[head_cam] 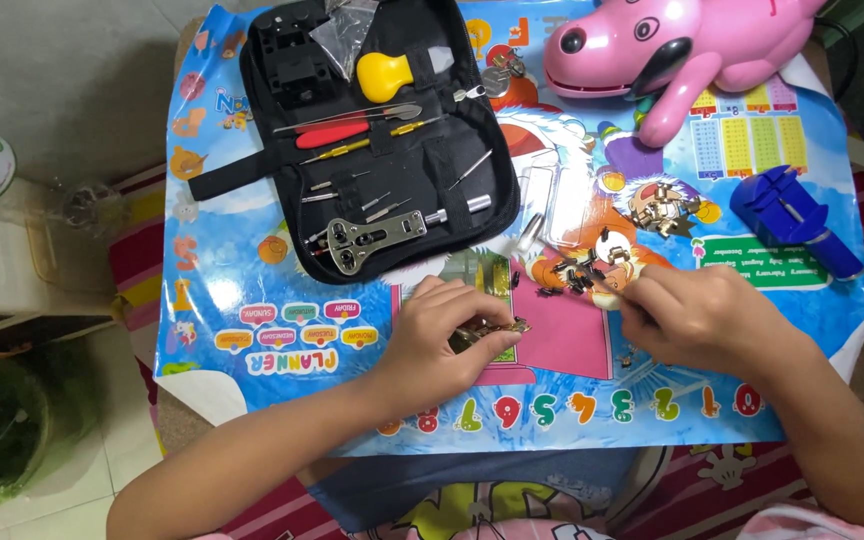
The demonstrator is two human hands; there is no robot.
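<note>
My left hand point(442, 335) pinches a gold watch band point(492, 330), long axis pointing toward my right hand point(697, 315), fingers curled over small loose links point(577, 272).

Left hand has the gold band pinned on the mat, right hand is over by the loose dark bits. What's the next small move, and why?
Probably bring the right hand back toward the gold watch band with whatever it has picked up. The left hand pins the band flat on the pink patch of the mat, while the right fingertips sit at the scattered dark pieces. Whether they grip one cannot be seen.
</note>
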